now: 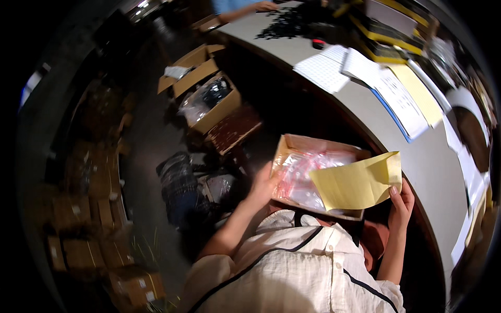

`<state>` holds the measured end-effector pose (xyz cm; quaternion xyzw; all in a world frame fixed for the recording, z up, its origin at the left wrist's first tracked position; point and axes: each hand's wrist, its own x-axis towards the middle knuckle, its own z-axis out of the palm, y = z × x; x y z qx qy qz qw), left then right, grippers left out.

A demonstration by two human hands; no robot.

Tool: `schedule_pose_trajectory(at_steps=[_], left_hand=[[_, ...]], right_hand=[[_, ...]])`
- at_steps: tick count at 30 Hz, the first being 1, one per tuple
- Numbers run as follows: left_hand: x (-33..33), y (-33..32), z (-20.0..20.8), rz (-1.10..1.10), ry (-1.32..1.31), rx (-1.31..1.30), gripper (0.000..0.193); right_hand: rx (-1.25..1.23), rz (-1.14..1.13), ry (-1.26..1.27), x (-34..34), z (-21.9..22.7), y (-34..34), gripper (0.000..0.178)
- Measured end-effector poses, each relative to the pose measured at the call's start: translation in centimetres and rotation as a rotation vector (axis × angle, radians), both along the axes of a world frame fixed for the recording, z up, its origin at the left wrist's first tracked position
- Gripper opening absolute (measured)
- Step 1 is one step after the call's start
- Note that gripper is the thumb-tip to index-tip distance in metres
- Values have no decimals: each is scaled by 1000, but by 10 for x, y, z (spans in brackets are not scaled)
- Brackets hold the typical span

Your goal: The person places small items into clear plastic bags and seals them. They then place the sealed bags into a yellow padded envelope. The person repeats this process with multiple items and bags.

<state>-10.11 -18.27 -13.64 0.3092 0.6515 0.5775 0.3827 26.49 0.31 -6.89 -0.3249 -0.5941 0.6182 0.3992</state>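
In front of my body rests a shallow cardboard box (pixel 321 141), filled with clear plastic bags (pixel 300 182) edged in red. My left hand (pixel 264 186) grips the left side of the box, its fingertips partly hidden at the rim. Pinched between thumb and fingers of my right hand (pixel 401 202) is the right end of a creased yellow paper sheet (pixel 349 182). The sheet is held over the right part of the box and covers some of the bags. What supports the box from below is mostly hidden.
A curved grey table (pixel 360 117) runs along my right, bearing papers (pixel 399 99) and yellow-and-black boxes (pixel 386 44). To the left stand an open carton (pixel 214 117) with plastic-wrapped things and several stacked cartons (pixel 83 253). A person's arm (pixel 242 11) reaches over the far table end.
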Motion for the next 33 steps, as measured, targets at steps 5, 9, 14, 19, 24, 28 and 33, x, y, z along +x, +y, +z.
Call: schedule_pose_trajectory(at_steps=[5,9,14,19,24,28,33], left_hand=[[-89,-23,-53,382,-76,15,43],[-166,-16,-106,655,128,-47,55],[-221,10,-135,828,284,-266,55],[-221,-2,-102,942,135,287,45],[-247,-45,-263,1243,-208,215,31],[-242,-69,-514,897,-249,-567,27],[-251,-78,-676,486,737,-761,24]], right_hand=[[-8,48,65,-56,10,12,57],[36,143,46,-82,22,34,51],[121,145,-110,-155,39,43,21],[40,362,-341,-265,15,50,16],[-166,864,-791,-365,-22,42,7],[341,1191,-703,-425,-45,40,13],[188,1127,-829,-441,-67,62,20]])
